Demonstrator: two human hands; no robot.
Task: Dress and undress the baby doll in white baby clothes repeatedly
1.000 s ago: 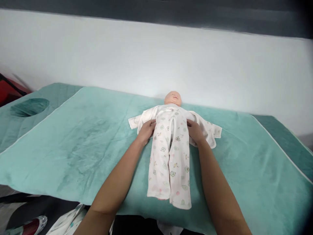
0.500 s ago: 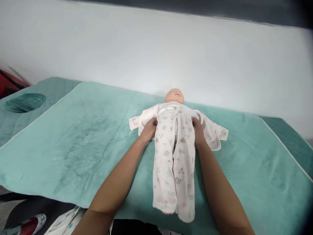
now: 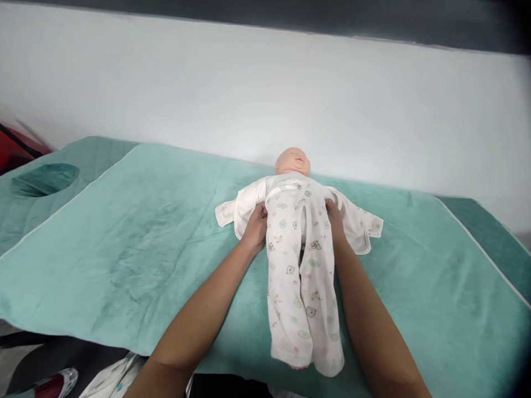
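A baby doll (image 3: pixel 290 162) lies on its back, head toward the wall. It wears white printed trousers (image 3: pixel 290 271) that reach up over its belly, and a white top (image 3: pixel 355 215) spreads out open at both sides. My left hand (image 3: pixel 257 224) is closed at the left side of the trousers' waist, fingers bent against the cloth. On the other side my right hand (image 3: pixel 334 218) is closed at the waist, its fingertips partly hidden by fabric. One foot shows slightly at the left trouser leg's end.
Under the doll is a green padded bed cover (image 3: pixel 136 237) with a face hole (image 3: pixel 45 179) at the far left. A white wall (image 3: pixel 249 88) borders the back. Patterned white cloth (image 3: pixel 112 378) lies below the front edge at left.
The trouser legs and lower body have swung a little to the right, and the head has tipped slightly left. Both hands keep to the waist sides.
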